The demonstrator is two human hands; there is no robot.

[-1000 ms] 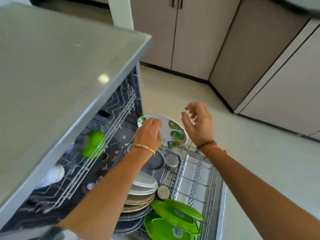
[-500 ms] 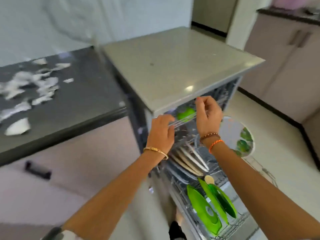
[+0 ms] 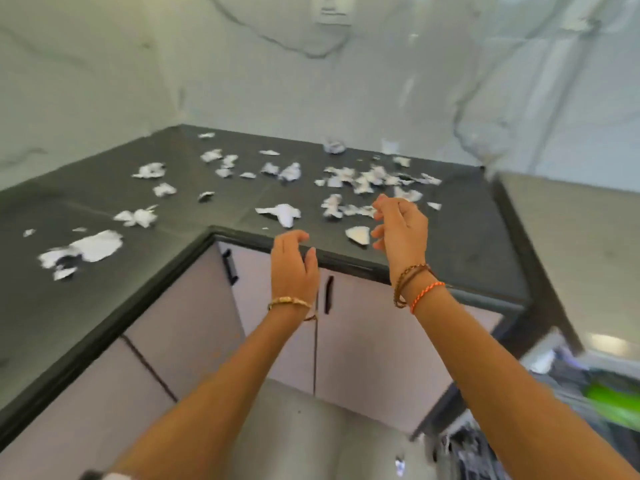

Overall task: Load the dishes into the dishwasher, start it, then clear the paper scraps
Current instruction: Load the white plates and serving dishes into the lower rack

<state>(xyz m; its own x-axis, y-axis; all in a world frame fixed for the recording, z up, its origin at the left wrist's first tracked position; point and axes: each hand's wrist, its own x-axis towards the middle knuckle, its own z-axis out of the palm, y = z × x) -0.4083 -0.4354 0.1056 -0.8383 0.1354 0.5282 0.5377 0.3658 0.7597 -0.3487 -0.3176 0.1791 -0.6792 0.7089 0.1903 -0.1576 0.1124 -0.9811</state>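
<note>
Dark L-shaped countertop point(image 3: 460, 244) fills the corner under a pale marble-look wall point(image 3: 381, 91), pale cabinet doors point(image 3: 360, 337) with black handles below. Torn paper scraps point(image 3: 363, 176) lie all over the counter, thickest toward the back right; a larger white-and-dark piece point(image 3: 88, 249) sits on the left leg, a curved white scrap point(image 3: 358, 234) near the front edge, a crumpled ball point(image 3: 334, 146) by the wall. Dishwasher point(image 3: 568, 237) is at far right, grey top visible; blurred rack with something green point(image 3: 613, 401) shows at lower right, so the door looks not closed, though blur makes that uncertain.

Handling guess: scraps look very light, thin, limp, easy to blow or slide about. Small flat ones likely hard to pinch off the smooth top; better to sweep them together with a flat palm toward the edge and cup them, or pinch the crumpled raised bits first. No break risk.

Left hand point(image 3: 294, 265) is raised before the counter's front edge, fingers loosely curled, holding nothing, gold bracelet at the wrist. Right hand point(image 3: 401, 226) is higher, over the counter just beside the curved scrap, fingers bent loosely; appears empty, contact with paper cannot be confirmed. Both forearms extend forward, palms roughly facing each other.
</note>
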